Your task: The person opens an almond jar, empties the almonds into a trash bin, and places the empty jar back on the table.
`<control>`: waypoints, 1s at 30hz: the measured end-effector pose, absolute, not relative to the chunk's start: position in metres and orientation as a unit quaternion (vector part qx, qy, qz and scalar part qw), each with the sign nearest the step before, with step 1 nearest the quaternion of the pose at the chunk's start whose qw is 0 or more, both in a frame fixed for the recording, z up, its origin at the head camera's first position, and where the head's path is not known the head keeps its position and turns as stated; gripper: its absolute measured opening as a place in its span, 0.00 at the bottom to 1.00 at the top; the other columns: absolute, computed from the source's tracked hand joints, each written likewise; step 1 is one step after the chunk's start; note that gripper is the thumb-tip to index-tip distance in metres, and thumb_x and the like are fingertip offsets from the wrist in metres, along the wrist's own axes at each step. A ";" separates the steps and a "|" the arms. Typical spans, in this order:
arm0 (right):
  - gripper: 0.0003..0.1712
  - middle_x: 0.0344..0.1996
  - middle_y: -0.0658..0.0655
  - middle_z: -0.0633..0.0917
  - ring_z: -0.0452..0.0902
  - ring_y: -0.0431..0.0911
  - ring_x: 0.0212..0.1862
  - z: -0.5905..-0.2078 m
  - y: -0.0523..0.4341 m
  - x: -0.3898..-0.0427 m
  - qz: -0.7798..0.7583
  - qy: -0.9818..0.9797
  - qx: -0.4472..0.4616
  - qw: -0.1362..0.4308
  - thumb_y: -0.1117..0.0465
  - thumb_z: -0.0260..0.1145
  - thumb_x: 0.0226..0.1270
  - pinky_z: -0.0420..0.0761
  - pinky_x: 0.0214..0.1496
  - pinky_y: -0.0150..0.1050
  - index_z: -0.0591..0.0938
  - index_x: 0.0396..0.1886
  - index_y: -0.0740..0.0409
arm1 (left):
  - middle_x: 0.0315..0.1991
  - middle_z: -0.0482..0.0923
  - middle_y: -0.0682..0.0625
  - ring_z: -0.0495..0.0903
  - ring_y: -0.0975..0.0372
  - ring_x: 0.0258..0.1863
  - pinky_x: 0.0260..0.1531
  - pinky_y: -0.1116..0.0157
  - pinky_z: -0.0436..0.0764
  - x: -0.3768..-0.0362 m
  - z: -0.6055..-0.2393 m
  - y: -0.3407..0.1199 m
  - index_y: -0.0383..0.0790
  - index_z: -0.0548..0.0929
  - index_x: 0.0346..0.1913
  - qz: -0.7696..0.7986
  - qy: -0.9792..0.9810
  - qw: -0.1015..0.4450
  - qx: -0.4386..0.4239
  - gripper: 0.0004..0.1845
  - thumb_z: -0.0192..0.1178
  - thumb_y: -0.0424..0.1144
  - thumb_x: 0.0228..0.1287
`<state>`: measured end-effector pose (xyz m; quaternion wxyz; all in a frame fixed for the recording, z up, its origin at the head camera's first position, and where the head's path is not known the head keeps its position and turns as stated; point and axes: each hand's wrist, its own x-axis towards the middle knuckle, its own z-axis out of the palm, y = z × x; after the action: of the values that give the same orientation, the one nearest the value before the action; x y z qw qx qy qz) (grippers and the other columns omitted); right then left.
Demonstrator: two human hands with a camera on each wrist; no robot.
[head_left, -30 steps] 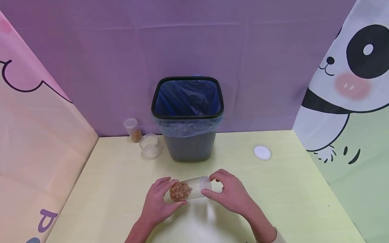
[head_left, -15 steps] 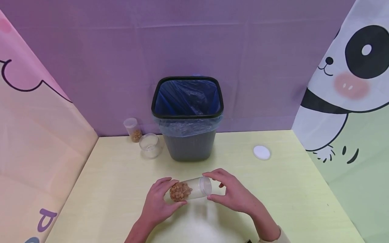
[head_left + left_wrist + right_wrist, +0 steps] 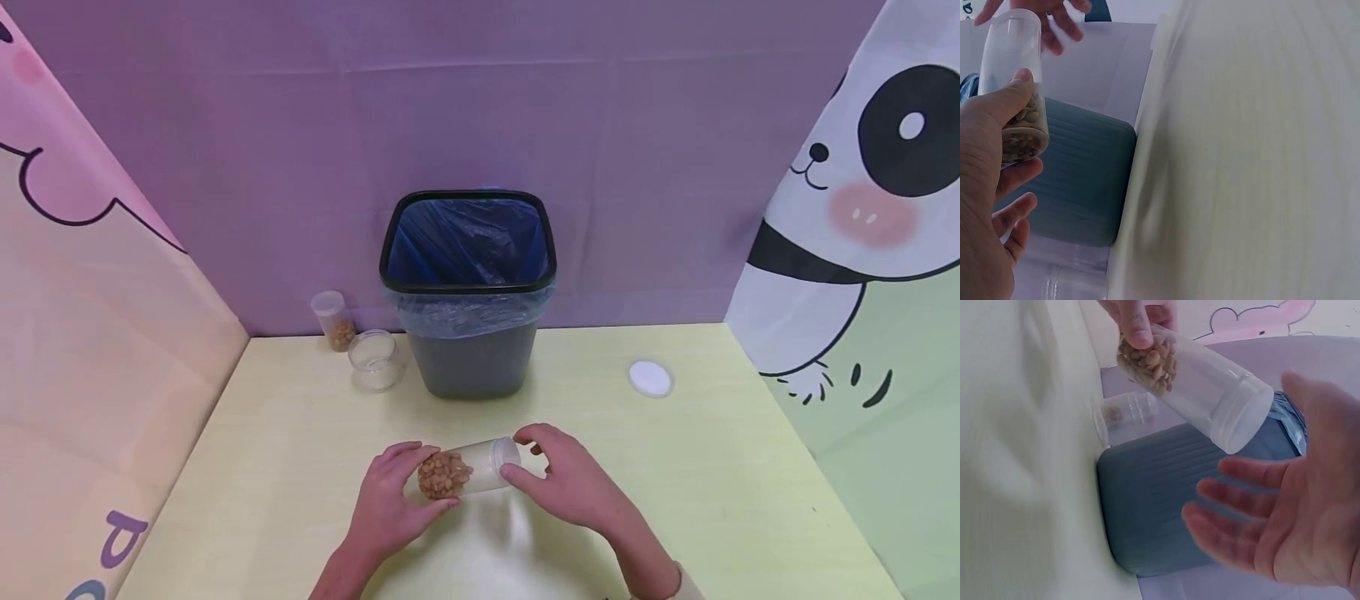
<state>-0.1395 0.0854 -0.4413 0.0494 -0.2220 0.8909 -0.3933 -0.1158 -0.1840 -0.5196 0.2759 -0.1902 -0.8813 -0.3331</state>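
My left hand (image 3: 386, 504) grips the base end of a clear plastic jar (image 3: 476, 465), thumb on one side and fingers on the other. The jar lies nearly level above the table, its translucent lid (image 3: 1244, 419) facing right. Brown nut-like pieces (image 3: 444, 475) are gathered at the base end. My right hand (image 3: 573, 479) is at the lid end, its fingers loosely bent and spread. In the right wrist view the thumb and fingers stand around the lid with a gap to it.
A grey bin (image 3: 472, 362) with a blue liner stands behind the hands, against the purple backdrop (image 3: 300, 167). Left of it are a smaller jar (image 3: 333, 321) with brown pieces and a clear round container (image 3: 374, 364). A white disc (image 3: 650, 378) lies right on the table (image 3: 720, 467).
My right hand's thumb and fingers have shifted about the lid, spreading along its rim and then drawing back to the right. The left hand and jar have stayed almost still.
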 end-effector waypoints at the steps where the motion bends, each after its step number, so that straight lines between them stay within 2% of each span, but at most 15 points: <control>1: 0.18 0.39 0.39 0.80 0.77 0.40 0.43 -0.441 0.084 -0.139 -0.376 0.901 -0.212 0.044 0.38 0.61 0.67 0.78 0.42 0.41 0.80 0.43 0.45 | 0.42 0.84 0.56 0.77 0.59 0.50 0.48 0.54 0.75 -0.116 -0.520 -0.184 0.46 0.84 0.46 -0.333 -0.881 0.277 -0.190 0.35 0.83 0.54 0.28; 5: 0.20 0.22 0.36 0.76 0.72 0.36 0.27 -0.442 0.080 -0.139 -0.313 0.931 -0.188 0.027 0.35 0.56 0.68 0.73 0.30 0.36 0.76 0.24 0.40 | 0.42 0.84 0.56 0.77 0.59 0.51 0.48 0.54 0.75 -0.117 -0.521 -0.185 0.46 0.85 0.46 -0.331 -0.882 0.276 -0.189 0.35 0.83 0.54 0.27; 8: 0.23 0.18 0.35 0.74 0.69 0.34 0.23 -0.444 0.079 -0.139 -0.300 0.934 -0.190 0.027 0.33 0.55 0.67 0.70 0.26 0.34 0.75 0.21 0.40 | 0.42 0.84 0.56 0.77 0.59 0.51 0.48 0.54 0.75 -0.118 -0.522 -0.186 0.46 0.84 0.46 -0.330 -0.882 0.275 -0.192 0.35 0.83 0.54 0.27; 11: 0.22 0.22 0.35 0.76 0.72 0.35 0.28 -0.445 0.081 -0.141 -0.320 0.922 -0.214 0.044 0.32 0.56 0.66 0.73 0.30 0.35 0.77 0.24 0.41 | 0.42 0.84 0.56 0.77 0.59 0.51 0.48 0.55 0.75 -0.118 -0.523 -0.186 0.46 0.84 0.46 -0.329 -0.882 0.277 -0.194 0.35 0.83 0.54 0.27; 16: 0.16 0.37 0.38 0.80 0.77 0.42 0.41 -0.448 0.089 -0.147 -0.401 0.869 -0.274 0.090 0.39 0.63 0.65 0.78 0.41 0.40 0.79 0.42 0.43 | 0.42 0.84 0.57 0.77 0.60 0.52 0.49 0.56 0.75 -0.119 -0.523 -0.187 0.47 0.84 0.45 -0.332 -0.884 0.269 -0.188 0.35 0.84 0.53 0.27; 22: 0.27 0.48 0.38 0.78 0.77 0.47 0.47 -0.451 0.099 -0.152 -0.429 0.841 -0.315 0.100 0.49 0.72 0.60 0.79 0.43 0.42 0.75 0.59 0.42 | 0.42 0.84 0.59 0.76 0.60 0.52 0.48 0.55 0.76 -0.120 -0.527 -0.186 0.49 0.84 0.46 -0.337 -0.885 0.260 -0.191 0.35 0.84 0.52 0.26; 27: 0.33 0.52 0.42 0.78 0.78 0.51 0.48 -0.454 0.100 -0.152 -0.442 0.826 -0.341 0.083 0.59 0.74 0.57 0.79 0.44 0.40 0.74 0.63 0.48 | 0.42 0.84 0.58 0.76 0.60 0.52 0.47 0.55 0.78 -0.121 -0.528 -0.185 0.49 0.84 0.45 -0.331 -0.885 0.265 -0.192 0.35 0.83 0.53 0.25; 30: 0.34 0.51 0.43 0.79 0.78 0.50 0.47 -0.454 0.100 -0.151 -0.447 0.822 -0.343 0.085 0.62 0.74 0.56 0.79 0.44 0.39 0.74 0.63 0.50 | 0.41 0.84 0.58 0.76 0.61 0.52 0.47 0.55 0.78 -0.120 -0.528 -0.185 0.48 0.84 0.44 -0.328 -0.888 0.263 -0.189 0.35 0.84 0.53 0.24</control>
<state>-0.1512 0.0999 -0.4545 0.0847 -0.3433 0.8218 -0.4467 -0.1202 -0.1849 -0.5283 0.2625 -0.1889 -0.8877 -0.3276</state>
